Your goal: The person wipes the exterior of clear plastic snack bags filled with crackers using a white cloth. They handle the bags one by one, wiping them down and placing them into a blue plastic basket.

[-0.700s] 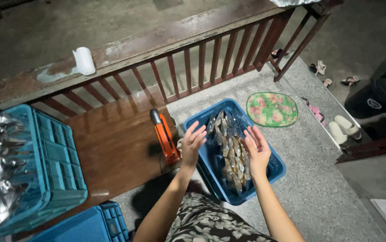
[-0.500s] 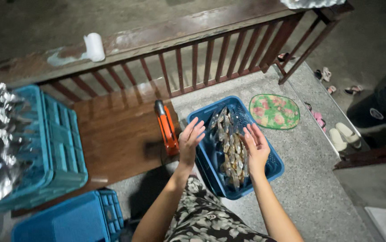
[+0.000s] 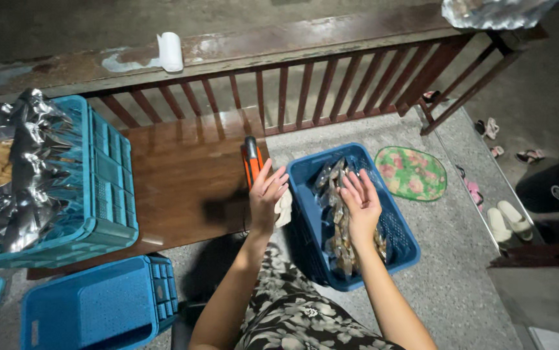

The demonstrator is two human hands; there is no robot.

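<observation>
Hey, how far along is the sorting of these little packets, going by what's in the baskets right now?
Done: the blue basket on the floor already holds a layer of small packets. In hand: both hands hover open over it, the left hand at its near rim, the right hand above the packets, neither gripping anything. Left: the teal crate on the wooden bench still holds a large foil bag.

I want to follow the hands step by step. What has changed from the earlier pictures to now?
Little has changed. Both hands stayed open and hold nothing: the left hand beside the blue basket, next to the orange tool, and the right hand over the small packets in it. The camera view shifted a little. The basket, the packets and the tool stayed in place.
</observation>
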